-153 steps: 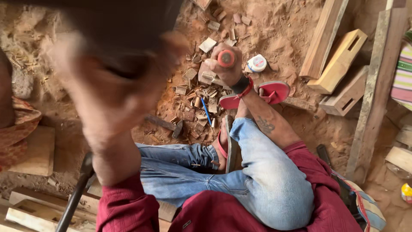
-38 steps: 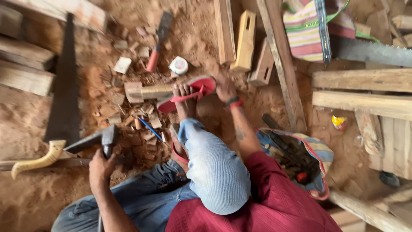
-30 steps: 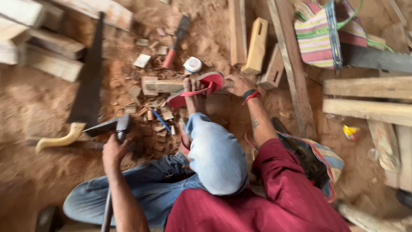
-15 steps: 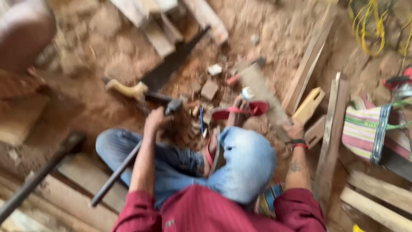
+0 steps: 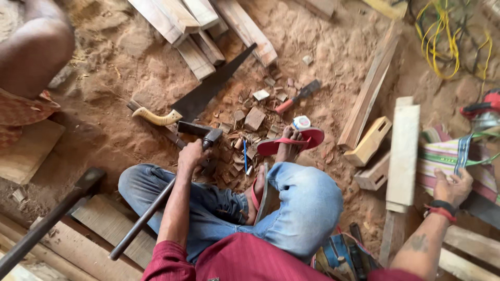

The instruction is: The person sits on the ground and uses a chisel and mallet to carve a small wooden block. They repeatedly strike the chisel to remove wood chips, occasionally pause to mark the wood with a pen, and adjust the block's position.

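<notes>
I sit on the sandy ground in jeans and a red shirt. My left hand [image 5: 191, 156] grips a long-handled hammer [image 5: 211, 137] just below its head, which rests by the wood offcuts [image 5: 254, 118]. The handle runs down-left over my knee. My right hand [image 5: 454, 187], with a red band and dark watch at the wrist, reaches far right. Its fingers are spread on a striped cloth bag [image 5: 476, 158], beside an upright pale plank [image 5: 403, 151]. My foot in a red flip-flop [image 5: 291, 143] lies ahead.
A hand saw with a yellow handle [image 5: 156, 117], a red-handled chisel [image 5: 292, 100], a white tape roll [image 5: 301, 123] and a blue pen [image 5: 245, 154] lie nearby. Planks [image 5: 200, 26] are stacked at the top, yellow cable [image 5: 442, 44] top right. Another person [image 5: 31, 49] sits upper left.
My right hand has left the spot near my foot and swung out right onto the striped bag. My left hand keeps the hammer. The view has turned and shifted.
</notes>
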